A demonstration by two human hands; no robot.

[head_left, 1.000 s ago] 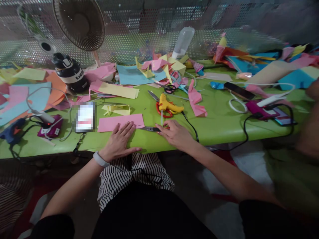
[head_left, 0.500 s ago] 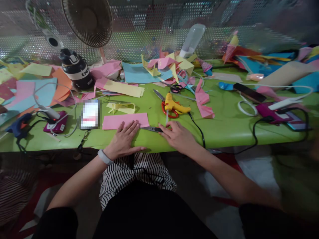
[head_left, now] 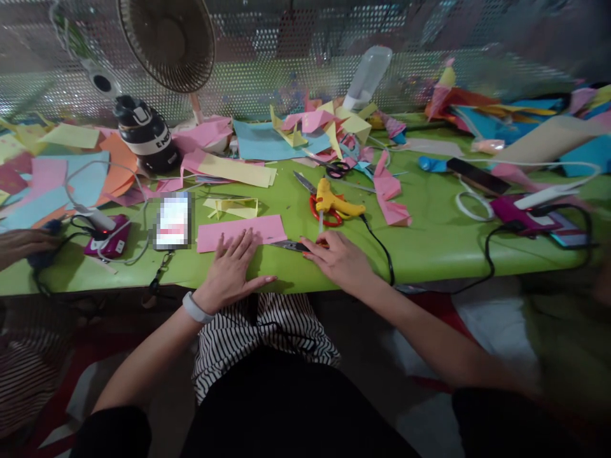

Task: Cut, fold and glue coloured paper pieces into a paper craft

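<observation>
A folded pink paper strip [head_left: 214, 234] lies flat near the table's front edge. My left hand [head_left: 232, 264] rests palm down on its lower part, fingers extended and thumb out to the right. In my right hand [head_left: 337, 257] are closed scissors [head_left: 290, 245], dark-bladed with a bit of orange handle showing between the fingers. Their blades point left, and the tip meets the strip's lower right corner; whether it lies under or over the paper I cannot tell. Just beyond my right hand are a yellow glue gun [head_left: 337, 200] and red-handled scissors [head_left: 305, 182].
A phone [head_left: 172, 221] and a purple power strip [head_left: 109, 236] lie to the left. Another person's hand [head_left: 26, 245] is on a blue glue gun [head_left: 44, 256]. A black bottle [head_left: 146, 137], a fan [head_left: 167, 41] and coloured paper scraps line the back. Cords trail at right.
Another person's hand has come in at the far left onto the blue glue gun. My left hand has shifted slightly left; my right hand keeps its hold. The view swung left, then steadied.
</observation>
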